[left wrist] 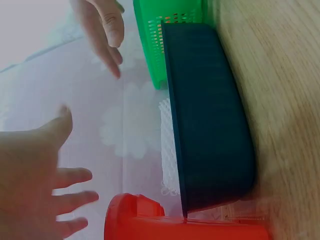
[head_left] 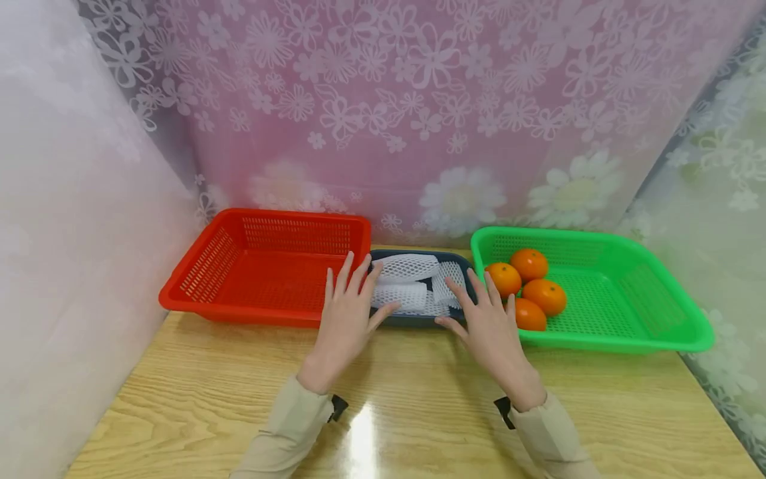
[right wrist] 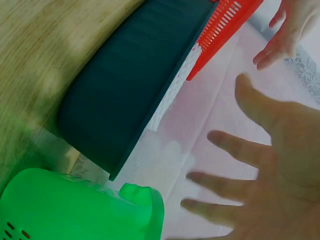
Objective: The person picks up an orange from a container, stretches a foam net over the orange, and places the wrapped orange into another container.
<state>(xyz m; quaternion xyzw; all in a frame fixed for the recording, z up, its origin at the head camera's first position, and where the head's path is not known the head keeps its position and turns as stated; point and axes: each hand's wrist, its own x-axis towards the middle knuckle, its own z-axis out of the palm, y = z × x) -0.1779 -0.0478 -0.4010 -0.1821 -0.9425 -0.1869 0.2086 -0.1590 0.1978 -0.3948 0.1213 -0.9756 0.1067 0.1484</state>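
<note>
Between two baskets stands a small dark tray (head_left: 413, 322) holding several white foam mesh sleeves (head_left: 407, 268). My left hand (head_left: 347, 313) hovers with spread fingers over the tray's left end, overlapping the red basket's edge in the head view. Over the other end is my right hand (head_left: 491, 332), its fingers also spread and near the green basket. Both wrist views show the left hand (left wrist: 35, 180) and the right hand (right wrist: 270, 165) above the tray's rim, holding nothing. Several oranges (head_left: 544, 297) lie in the green basket's left part, one partly hidden behind the right hand.
A red basket (head_left: 263, 318) is at the left and a green basket (head_left: 622, 344) at the right, both on the wooden table (head_left: 419, 412). Behind them hangs a pink floral curtain (head_left: 371, 133). Pale cloth (head_left: 78, 233) bounds the left side.
</note>
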